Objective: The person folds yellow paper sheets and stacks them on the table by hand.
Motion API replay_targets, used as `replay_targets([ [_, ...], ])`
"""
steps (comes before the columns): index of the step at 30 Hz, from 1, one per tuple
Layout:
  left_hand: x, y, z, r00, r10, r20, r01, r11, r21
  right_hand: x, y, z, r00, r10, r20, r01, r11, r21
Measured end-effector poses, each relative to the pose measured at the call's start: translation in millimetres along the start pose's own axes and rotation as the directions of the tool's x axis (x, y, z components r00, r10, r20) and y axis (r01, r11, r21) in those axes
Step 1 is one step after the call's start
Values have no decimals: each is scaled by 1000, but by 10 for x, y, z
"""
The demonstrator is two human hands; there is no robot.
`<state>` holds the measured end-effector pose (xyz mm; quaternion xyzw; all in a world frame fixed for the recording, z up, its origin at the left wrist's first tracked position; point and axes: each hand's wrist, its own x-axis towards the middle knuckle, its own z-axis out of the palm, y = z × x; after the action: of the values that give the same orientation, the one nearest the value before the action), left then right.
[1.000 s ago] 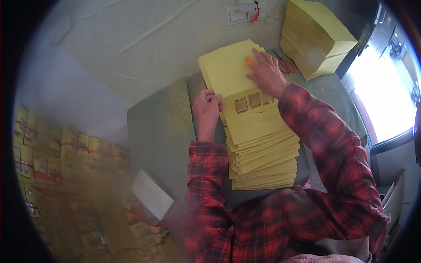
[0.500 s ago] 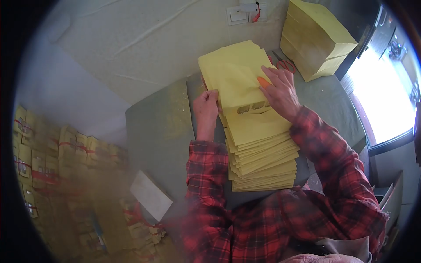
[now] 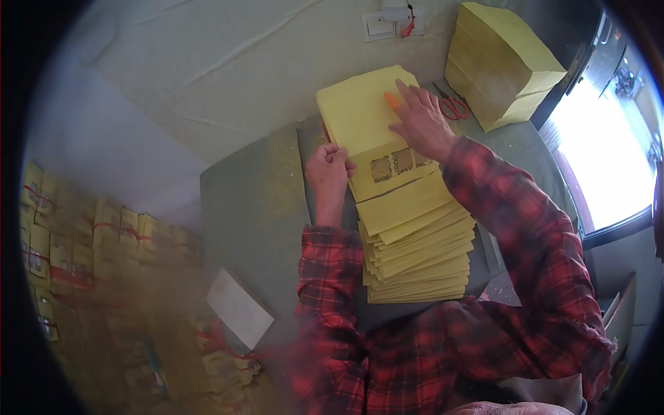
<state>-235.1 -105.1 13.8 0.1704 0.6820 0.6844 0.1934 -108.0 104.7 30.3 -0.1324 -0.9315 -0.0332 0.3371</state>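
Note:
A fanned stack of yellow paper envelopes [image 3: 418, 259] lies on the table, its near edges stepped. On top, one yellow envelope [image 3: 356, 117] lies with dark printed squares across its lower part. My left hand [image 3: 328, 174] is closed at the left edge of this envelope, its fingertips and thumb at the paper. My right hand [image 3: 423, 123] lies over the envelope's right side, fingers stretched out. An orange finger cover [image 3: 393, 100] sits on one of its digits. The right hand hides part of the printing.
Red-handled scissors [image 3: 454, 108] lie behind the right hand. A tall yellow paper stack [image 3: 501, 66] stands at the back right, near a bright screen or window [image 3: 605, 145]. Left are a white block [image 3: 239, 308] and many bundles with red ties [image 3: 69, 270]. The wall [image 3: 228, 76] rises behind.
My right hand has moved left and upward across the envelope. The top paper now lies flatter, and more of the printed squares show. My left hand stays at the left edge.

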Motion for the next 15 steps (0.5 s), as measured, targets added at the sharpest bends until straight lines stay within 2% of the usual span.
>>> replay_targets([
  [5, -35, 11, -49, 1000, -9, 10, 10, 995, -96, -33, 97, 244, 990, -71, -124, 73, 997, 8],
  [10, -15, 35, -84, 997, -67, 32, 71, 985, -155, -195, 103, 119, 971, -157, -180, 159, 987, -2],
  [15, -14, 55, -29, 998, -44, 44, 45, 998, -35, -454, 9, -257, 973, -128, -194, 136, 990, 26],
])
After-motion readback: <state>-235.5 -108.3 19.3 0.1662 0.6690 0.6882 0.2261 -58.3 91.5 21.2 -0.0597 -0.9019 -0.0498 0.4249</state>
